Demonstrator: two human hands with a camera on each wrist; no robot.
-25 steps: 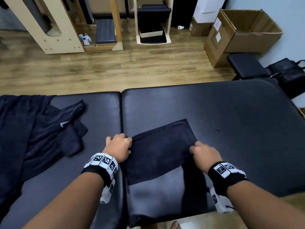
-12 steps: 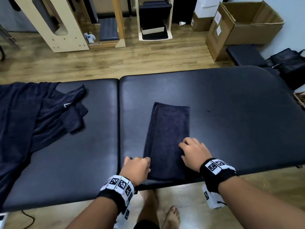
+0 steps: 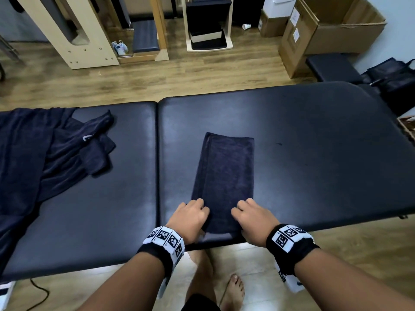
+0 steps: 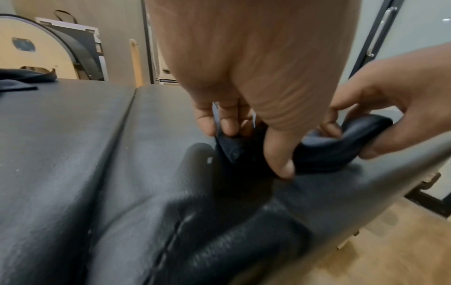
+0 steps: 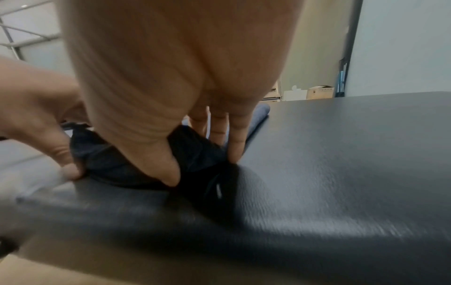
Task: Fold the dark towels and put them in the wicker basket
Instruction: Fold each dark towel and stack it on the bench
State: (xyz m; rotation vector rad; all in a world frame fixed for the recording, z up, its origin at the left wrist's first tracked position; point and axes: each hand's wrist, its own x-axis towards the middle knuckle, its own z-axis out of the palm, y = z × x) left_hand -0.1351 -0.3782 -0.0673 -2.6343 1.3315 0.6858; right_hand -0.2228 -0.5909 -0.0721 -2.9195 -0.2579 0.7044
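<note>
The folded dark towel [image 3: 224, 176] is lying as a narrow strip on the right section of the padded counter [image 3: 314, 135], its near end at the counter's front edge. The left hand [image 3: 190, 217] is pinching the towel's near left corner between thumb and curled fingers [image 4: 228, 123]. The right hand [image 3: 253, 218] is pinching the near right corner, thumb under, fingers [image 5: 238, 138] on top. The loose dark towels [image 3: 45, 158] are lying heaped on the counter's left section, well apart.

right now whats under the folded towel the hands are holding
The folded towel lies flat on the black padded table. Left hand and right hand pinch its near corners. Anything beneath it is covered.
</note>
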